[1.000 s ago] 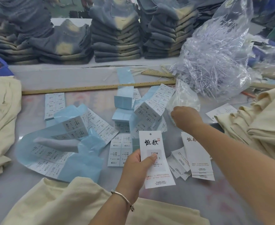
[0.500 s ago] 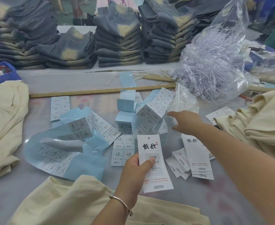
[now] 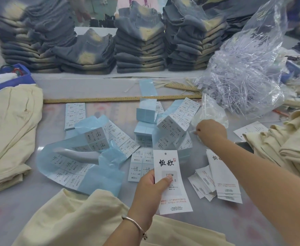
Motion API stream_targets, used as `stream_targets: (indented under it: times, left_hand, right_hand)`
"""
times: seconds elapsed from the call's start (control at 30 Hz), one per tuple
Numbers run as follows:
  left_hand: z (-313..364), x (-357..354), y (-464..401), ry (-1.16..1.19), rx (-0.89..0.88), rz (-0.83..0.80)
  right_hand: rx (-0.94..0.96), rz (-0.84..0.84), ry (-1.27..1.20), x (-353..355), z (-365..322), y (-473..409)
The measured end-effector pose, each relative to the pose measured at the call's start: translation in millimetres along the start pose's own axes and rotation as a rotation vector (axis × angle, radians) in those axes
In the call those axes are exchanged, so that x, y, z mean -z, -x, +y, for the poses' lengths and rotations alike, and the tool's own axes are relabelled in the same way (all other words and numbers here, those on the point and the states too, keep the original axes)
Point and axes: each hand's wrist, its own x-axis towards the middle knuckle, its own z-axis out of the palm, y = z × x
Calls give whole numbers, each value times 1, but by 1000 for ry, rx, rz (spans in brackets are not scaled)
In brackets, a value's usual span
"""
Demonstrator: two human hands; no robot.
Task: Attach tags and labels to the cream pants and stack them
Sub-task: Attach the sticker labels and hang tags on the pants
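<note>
My left hand (image 3: 150, 188) holds a white hang tag (image 3: 172, 181) upright, thumb pressed on its grey size sticker. My right hand (image 3: 210, 131) reaches forward with curled fingers at the edge of a small clear plastic bag (image 3: 211, 110); whether it pinches something there is unclear. Cream pants (image 3: 85, 222) lie in front of me at the near table edge. A stack of more hang tags (image 3: 223, 178) lies under my right forearm. Blue-backed sticker label sheets (image 3: 78, 162) are spread across the middle.
Folded cream pants (image 3: 9, 132) are piled at the left, a looser pile (image 3: 291, 148) at the right. A big clear bag of plastic tag fasteners (image 3: 248, 71) stands back right. A wooden ruler (image 3: 121, 98) and stacks of grey-blue jeans (image 3: 140, 48) lie beyond.
My right hand stretched toward the small clear bag, then curled its fingers at the bag's edge. My left hand kept hold of the hang tag almost unmoved.
</note>
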Motion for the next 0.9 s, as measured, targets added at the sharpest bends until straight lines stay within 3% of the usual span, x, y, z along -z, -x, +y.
stream_targets:
  times: [0.13,0.23,0.4,0.5,0.67,0.73,0.83,0.9]
  left_hand:
    - [2,1,5,24,-1,-16]
    - [8,6,14,184,10,-125]
    - [15,0,43,581,112,-415]
    - [10,-6,64,760,156,-510]
    - [-6,-1,94,832,209,-419]
    - [-11,6,106,799,192,-384]
    - [-19,14,116,712,112,-358]
    - [-24,17,120,653,39,-361]
  right_hand:
    - [20,367,-1189,44,-5,39]
    - [108,307,-1660,79,-13,90]
    - [115,-114,-1837,74,-32,175]
    - [67,-253,-1907,57,-44,214]
    - [-21,-323,-1904,37,-36,265]
    - [-159,-339,-1845,30,-33,281]
    - [-364,-255,-1643,23,-29,297]
    - [-342,-220,-1580,24,-32,303]
